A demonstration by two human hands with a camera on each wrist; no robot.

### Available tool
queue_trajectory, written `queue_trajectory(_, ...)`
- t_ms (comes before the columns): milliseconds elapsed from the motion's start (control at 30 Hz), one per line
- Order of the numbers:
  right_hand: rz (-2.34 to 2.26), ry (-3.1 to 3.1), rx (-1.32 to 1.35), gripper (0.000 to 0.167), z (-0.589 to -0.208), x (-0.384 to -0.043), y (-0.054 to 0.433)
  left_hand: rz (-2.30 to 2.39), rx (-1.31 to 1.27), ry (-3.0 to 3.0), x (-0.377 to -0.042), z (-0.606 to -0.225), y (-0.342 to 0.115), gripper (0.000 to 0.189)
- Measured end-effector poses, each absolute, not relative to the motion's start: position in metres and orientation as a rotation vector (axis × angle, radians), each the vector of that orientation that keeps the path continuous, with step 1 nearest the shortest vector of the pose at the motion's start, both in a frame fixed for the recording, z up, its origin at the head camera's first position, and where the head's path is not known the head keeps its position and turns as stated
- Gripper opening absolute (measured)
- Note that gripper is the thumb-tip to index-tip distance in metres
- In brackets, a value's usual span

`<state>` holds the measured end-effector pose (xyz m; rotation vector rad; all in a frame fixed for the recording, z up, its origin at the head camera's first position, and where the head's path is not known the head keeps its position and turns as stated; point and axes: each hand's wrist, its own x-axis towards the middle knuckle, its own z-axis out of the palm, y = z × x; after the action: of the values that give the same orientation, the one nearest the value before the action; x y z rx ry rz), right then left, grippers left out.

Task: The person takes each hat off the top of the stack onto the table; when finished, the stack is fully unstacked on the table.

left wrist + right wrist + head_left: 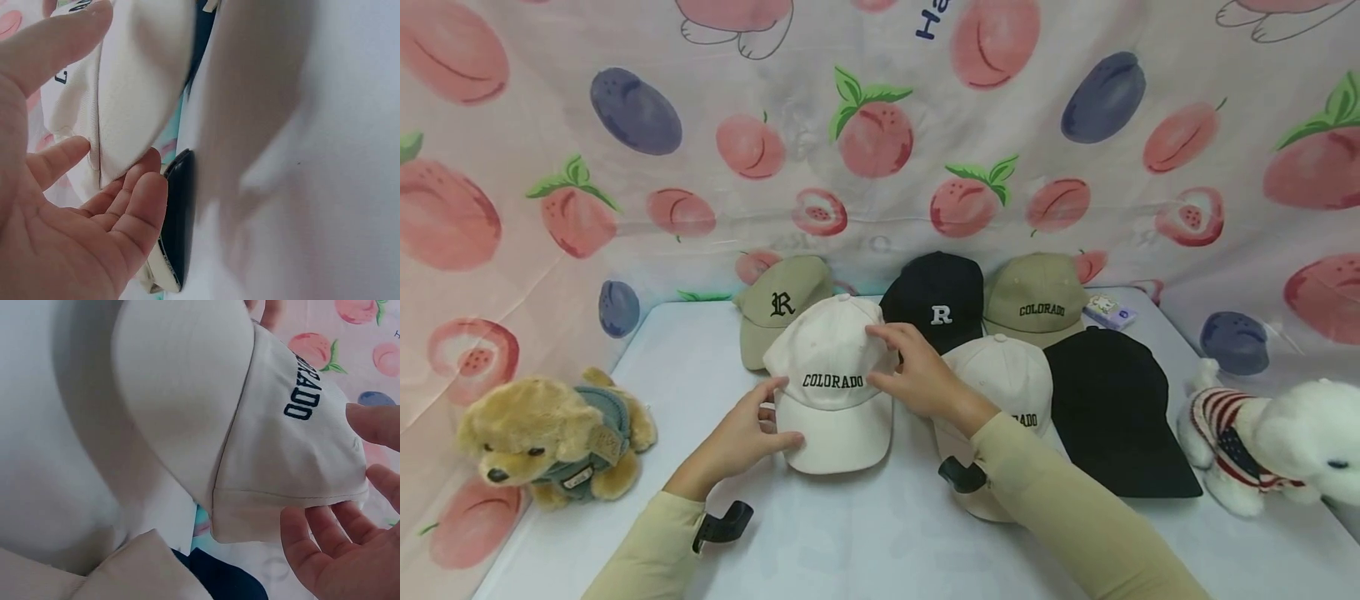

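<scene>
A white baseball cap lettered COLORADO is held between both hands, its front and brim facing me. At its left side, my left hand grips the edge where brim meets crown. The left wrist view has the thumb in front of the cap and the other fingers curled behind its edge. My right hand holds the right side of the crown, and in the right wrist view its fingers reach under the cap's lower rim. A second white cap lies right of it, partly hidden by my right forearm.
Behind stand a tan R cap, a black R cap and a tan COLORADO cap. A plain black cap lies right. Plush dogs, one brown, one white, flank the table. A small purple packet sits back right.
</scene>
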<state>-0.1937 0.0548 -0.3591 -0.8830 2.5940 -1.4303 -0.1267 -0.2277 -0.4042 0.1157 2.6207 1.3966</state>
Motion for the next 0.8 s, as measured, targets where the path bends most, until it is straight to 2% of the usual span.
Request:
queue_trajectory(233, -1.456, 2.575, -0.838, 0.061, -0.366, -0.186, 0.058, 1.345, 0.073, 2.641, -0.121, -0.409, -0.225, 0.091)
queue_trajectory(800, -1.480, 2.649, -0.800, 0.057, -0.377, -0.182, 0.062, 1.317, 0.157, 2.639, -0.113, -0.412, -0.221, 0.096)
